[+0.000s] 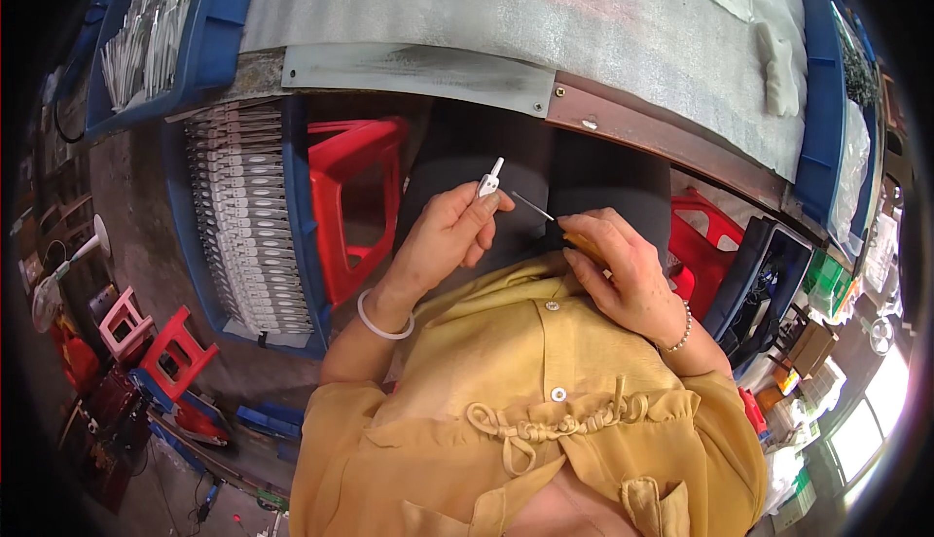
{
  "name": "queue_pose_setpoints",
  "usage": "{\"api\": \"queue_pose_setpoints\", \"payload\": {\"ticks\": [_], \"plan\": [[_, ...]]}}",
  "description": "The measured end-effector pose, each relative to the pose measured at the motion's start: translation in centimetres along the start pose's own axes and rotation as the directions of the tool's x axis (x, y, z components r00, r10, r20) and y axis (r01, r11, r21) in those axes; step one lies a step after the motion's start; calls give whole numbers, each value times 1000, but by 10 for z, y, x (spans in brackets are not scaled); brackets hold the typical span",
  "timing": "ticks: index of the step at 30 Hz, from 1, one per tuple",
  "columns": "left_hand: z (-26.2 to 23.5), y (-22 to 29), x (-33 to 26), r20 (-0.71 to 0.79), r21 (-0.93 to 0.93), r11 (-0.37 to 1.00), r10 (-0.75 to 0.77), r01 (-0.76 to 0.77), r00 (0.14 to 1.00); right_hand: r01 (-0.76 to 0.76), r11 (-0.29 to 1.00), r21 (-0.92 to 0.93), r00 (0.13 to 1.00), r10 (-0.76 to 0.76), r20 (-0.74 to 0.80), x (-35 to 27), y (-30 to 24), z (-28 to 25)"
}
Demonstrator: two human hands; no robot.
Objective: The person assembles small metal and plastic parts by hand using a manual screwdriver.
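Above my lap, my left hand (pixel 438 235) pinches a small white plastic part (pixel 488 185) with a narrow tip pointing up and away. My right hand (pixel 628 269) is wrapped around the orange-yellow handle of a screwdriver (pixel 533 207). Its thin metal shaft points left toward the white part, and a gap shows between the two. Fingers cover much of the handle and the lower end of the white part.
Ahead lies a worktable (pixel 438 12) under a pale foam sheet, with a metal strip (pixel 418 70) along its edge. Blue crates (pixel 304 226) at the left hold rows of white-and-grey parts and thin white pieces. Another blue crate (pixel 822 119) stands right. A red stool (pixel 355 182) is near my left.
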State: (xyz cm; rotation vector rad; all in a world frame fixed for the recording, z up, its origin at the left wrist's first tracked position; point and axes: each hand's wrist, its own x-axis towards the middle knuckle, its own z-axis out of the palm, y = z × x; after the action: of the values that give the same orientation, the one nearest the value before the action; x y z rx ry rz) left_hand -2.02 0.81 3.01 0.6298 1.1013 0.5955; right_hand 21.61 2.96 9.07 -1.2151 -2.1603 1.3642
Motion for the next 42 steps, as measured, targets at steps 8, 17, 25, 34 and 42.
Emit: {"api": "queue_pose_setpoints", "payload": {"ticks": [8, 17, 25, 34, 42], "plan": [[8, -1, 3, -75, 139, 990, 32, -21, 997, 70, 997, -30, 997, -71, -28, 14, 2, 4], [13, -15, 7, -165, 272, 956, 157, -108, 974, 83, 997, 2, 996, -83, -11, 19, 5, 5], [20, -14, 9, -225, 467, 869, 295, -163, 928, 82, 997, -5, 997, -82, -1, 17, 6, 5], [20, -17, 9, -221, 489, 853, 324, -184, 920, -171, 958, 228, 985, 167, 38, 15, 3, 6], [20, -16, 8, -230, 432, 887, 280, -160, 932, -307, 880, 361, 950, 307, 61, 16, -2, 5]]}}
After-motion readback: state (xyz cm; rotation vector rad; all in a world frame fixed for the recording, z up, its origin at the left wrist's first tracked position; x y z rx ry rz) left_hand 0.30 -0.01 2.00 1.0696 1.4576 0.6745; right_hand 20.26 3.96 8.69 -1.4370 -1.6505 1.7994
